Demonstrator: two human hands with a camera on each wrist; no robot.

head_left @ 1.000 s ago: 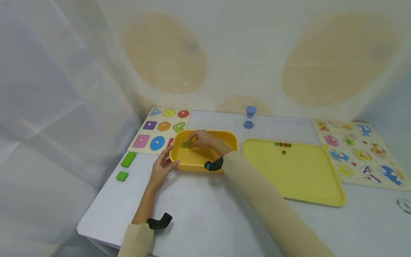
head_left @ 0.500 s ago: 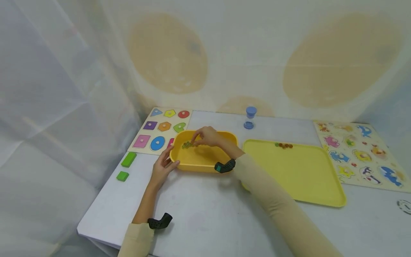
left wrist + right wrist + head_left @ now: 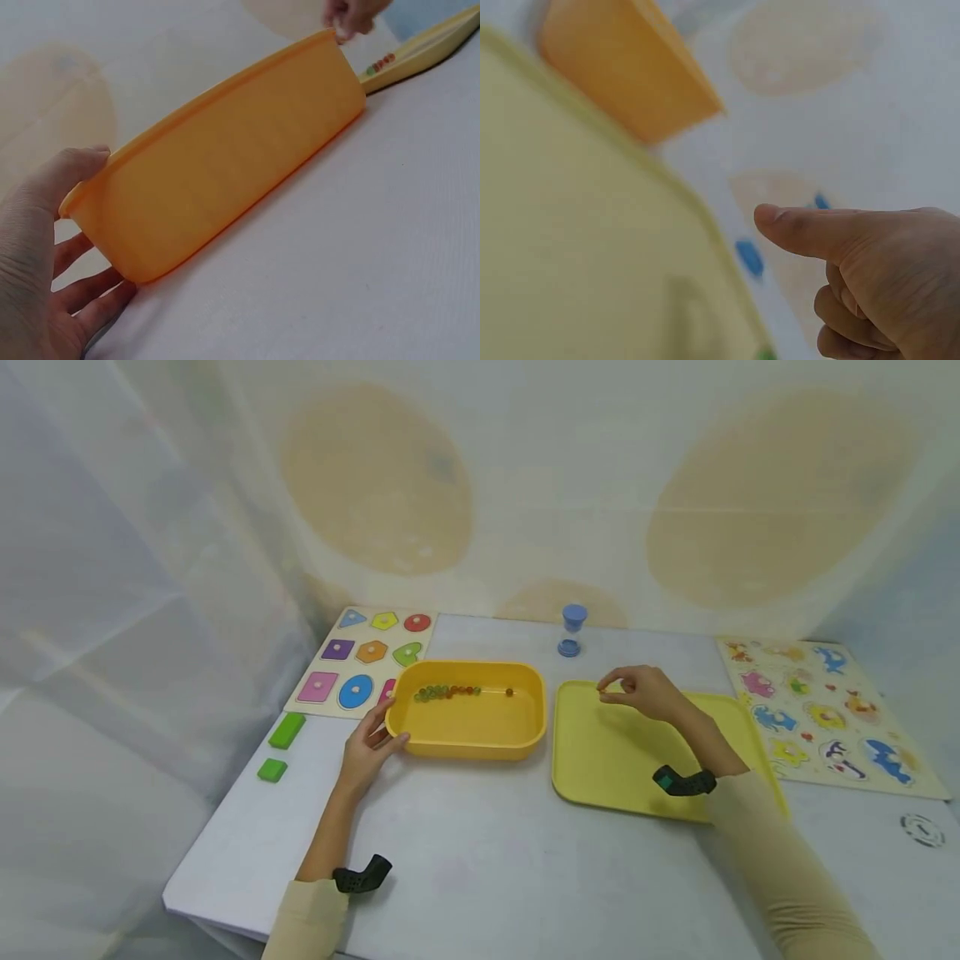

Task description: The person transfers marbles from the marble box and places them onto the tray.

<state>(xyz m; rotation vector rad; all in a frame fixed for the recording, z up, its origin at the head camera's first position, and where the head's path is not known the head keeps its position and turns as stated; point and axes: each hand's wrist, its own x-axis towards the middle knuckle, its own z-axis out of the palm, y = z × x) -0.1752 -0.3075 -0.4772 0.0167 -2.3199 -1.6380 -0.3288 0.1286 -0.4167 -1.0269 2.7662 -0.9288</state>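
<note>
My left hand grips the left end of a yellow-orange plastic bin. In the left wrist view its thumb lies over the rim and its fingers are against the outer wall. Green and amber marbles lie in a cluster and row along the bin's far side, with one amber marble apart to the right. My right hand is over the far left part of a pale yellow tray, pinching a small amber marble between thumb and index finger. Marbles on the tray are hidden behind this hand in the head view.
A shape puzzle board lies beyond the bin at left, with two green blocks in front. A blue sand timer stands at the back. Right of the tray are an animal puzzle board and a round black-and-white disc.
My right hand has moved right, from inside the bin to over the tray, with a marble in its fingertips. My left hand has stayed on the bin. The head view has shifted slightly.
</note>
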